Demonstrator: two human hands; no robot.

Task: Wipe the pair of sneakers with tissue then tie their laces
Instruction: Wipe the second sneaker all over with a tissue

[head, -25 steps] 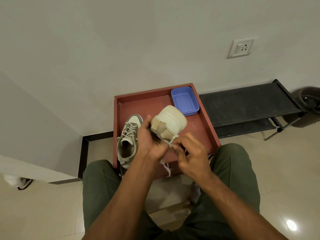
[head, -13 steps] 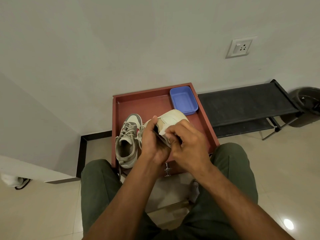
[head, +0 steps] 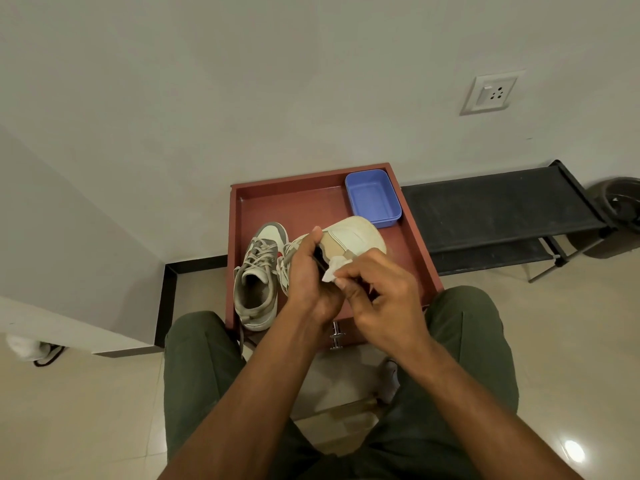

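Observation:
My left hand [head: 308, 278] grips a white and tan sneaker [head: 349, 239], held tilted above the tray with its pale sole turned up and away from me. My right hand [head: 381, 292] pinches a small white tissue [head: 334, 268] against the sneaker's heel side. The other sneaker [head: 258, 275], grey and white with loose laces, stands upright on the left part of the red-brown tray [head: 298, 202], toe pointing to the wall.
An empty blue plastic box [head: 374, 197] sits in the tray's far right corner. A black low rack [head: 491, 209] stands to the right against the wall, a dark bin [head: 620, 216] beyond it. My knees in green trousers flank the tray's near edge.
The held sneaker has dropped lower and tilted. My right hand moved from the sneaker's heel up over it, then back down right, the tissue now showing at its fingertips.

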